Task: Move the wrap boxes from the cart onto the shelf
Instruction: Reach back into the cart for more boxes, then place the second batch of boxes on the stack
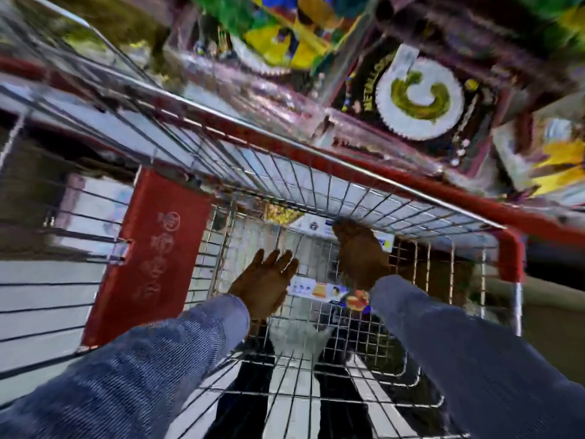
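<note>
I look down into a wire shopping cart [316, 155] with a red rim. On its floor lies a white wrap box [318, 289] with small pictures printed on it, and another white box end [311, 225] shows further in. My left hand [264, 282] hovers inside the basket with fingers spread, just left of the pictured box. My right hand [361, 251] reaches deeper and lies over the boxes, back of the hand up. Blur hides whether its fingers grip. The shelf [348, 122] runs beyond the cart's far side.
A red plastic seat flap [152, 248] stands at the basket's left end. Blurred packaged goods fill the shelf, among them a round white pack [418, 96] and yellow-green packs [285, 36]. Grey floor tiles [41, 296] show left of the cart.
</note>
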Motion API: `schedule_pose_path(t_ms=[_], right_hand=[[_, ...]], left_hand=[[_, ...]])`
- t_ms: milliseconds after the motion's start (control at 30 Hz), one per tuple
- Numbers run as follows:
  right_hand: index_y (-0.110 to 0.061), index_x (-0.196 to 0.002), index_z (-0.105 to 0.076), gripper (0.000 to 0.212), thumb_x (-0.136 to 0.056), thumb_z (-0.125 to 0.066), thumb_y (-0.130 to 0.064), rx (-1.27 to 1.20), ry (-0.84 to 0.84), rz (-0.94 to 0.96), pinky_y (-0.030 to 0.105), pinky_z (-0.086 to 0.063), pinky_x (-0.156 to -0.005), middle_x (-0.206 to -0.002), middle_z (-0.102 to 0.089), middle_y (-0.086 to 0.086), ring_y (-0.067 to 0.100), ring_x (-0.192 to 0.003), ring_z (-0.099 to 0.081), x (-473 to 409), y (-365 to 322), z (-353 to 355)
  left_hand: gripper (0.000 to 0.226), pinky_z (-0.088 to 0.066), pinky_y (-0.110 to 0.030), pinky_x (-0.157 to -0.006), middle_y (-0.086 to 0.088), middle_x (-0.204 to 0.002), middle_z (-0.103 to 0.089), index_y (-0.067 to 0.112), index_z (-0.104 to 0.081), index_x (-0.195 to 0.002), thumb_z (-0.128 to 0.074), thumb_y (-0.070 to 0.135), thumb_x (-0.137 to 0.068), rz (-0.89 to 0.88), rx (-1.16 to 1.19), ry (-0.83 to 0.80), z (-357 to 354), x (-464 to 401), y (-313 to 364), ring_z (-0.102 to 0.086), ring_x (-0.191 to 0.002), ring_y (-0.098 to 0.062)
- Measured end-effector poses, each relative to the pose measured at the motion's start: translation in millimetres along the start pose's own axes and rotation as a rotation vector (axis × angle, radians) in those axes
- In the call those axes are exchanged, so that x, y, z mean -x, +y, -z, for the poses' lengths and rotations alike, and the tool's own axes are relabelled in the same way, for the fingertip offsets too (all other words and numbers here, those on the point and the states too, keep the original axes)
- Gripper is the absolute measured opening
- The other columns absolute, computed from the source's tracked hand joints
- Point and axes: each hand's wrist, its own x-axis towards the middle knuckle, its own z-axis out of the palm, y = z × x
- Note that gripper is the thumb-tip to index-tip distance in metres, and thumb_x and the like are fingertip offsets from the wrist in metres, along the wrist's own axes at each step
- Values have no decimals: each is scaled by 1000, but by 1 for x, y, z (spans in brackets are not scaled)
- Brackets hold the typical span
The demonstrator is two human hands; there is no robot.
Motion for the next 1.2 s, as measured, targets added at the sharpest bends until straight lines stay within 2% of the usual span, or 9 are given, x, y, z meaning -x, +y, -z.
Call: schedule_pose_path(t_ms=[133, 267, 433, 567, 667, 767, 933, 1133, 1200], right_hand=[[0, -148, -30, 91, -70, -76, -7, 170, 22, -60, 51, -38, -110, -148, -43, 21, 42, -131, -45, -20, -4, -17], [2, -138, -44, 67, -76, -69, -3, 196, 91, -103, 51, -53, -92, -129, -58, 24, 44, -117, -56, -25, -12, -27], [-4, -143, -34, 68, -84, -64, -16, 74, 52, -102, 47, -55, -78, -147, -40, 17, 40, -128, -45, -12, -16, -20], [-5, -138, -42, 58, -86, -61, -21, -10, 88, -30, 45, -49, -95, -142, -47, 18, 39, -122, -52, 13, -21, 14], [-8, -132, -50, 52, -85, -60, -27, -3, 129, 35, 42, -46, -98, -133, -53, 16, 37, -120, -53, 40, -29, 61], [-10, -118, -61, 45, -78, -63, -31, -69, 185, 119, 40, -51, -90, -119, -61, 15, 36, -110, -59, 74, -38, 128], [-18, -122, -62, 53, -76, -59, -45, -67, 325, 232, 37, -48, -91, -119, -62, 11, 32, -113, -57, 132, -55, 255], [-27, -115, -66, 49, -69, -64, -45, -40, 479, 278, 38, -58, -77, -98, -76, 7, 25, -90, -70, 199, -70, 417], [-28, -118, -67, 50, -70, -68, -42, -17, 551, 268, 38, -56, -83, -106, -75, 6, 25, -98, -68, 222, -72, 463]], left_hand=[[70, -27, -58, -115, -20, -156, -34, 5, -22, -152, -57, 20, -93, -44, -1, -15, -19, -24, 7, -35, -139, -41], [55, -44, -54, -99, -16, -123, -62, 6, -40, -140, -54, 1, -87, -28, 1, -27, -29, -39, 18, -58, -111, -37], [49, -48, -51, -90, -14, -109, -64, 8, -47, -130, -59, 0, -83, -10, 58, 16, -19, -31, 19, -61, -98, -36], [56, -44, -54, -96, -15, -127, -59, 11, -43, -138, -63, 7, -86, -17, 87, -6, 9, -3, 14, -56, -112, -35], [64, -37, -55, -108, -13, -147, -48, 14, -36, -148, -64, 17, -91, -18, 113, -21, 48, 31, 10, -45, -132, -32], [66, -46, -46, -104, -12, -142, -55, 15, -45, -144, -71, 25, -85, -50, 163, 108, 101, 77, 10, -53, -128, -32], [61, -61, -30, -54, -3, -92, -79, 23, -74, -107, -53, 60, -63, -49, 48, 389, 201, 150, 11, -75, -78, -25], [63, -56, -34, -72, 3, -98, -78, 45, -65, -111, -56, 66, -53, 76, -16, 589, 358, 226, 38, -72, -94, -21], [65, -57, -35, -73, 3, -96, -79, 46, -67, -109, -53, 69, -49, 66, -26, 655, 401, 245, 47, -72, -93, -23]])
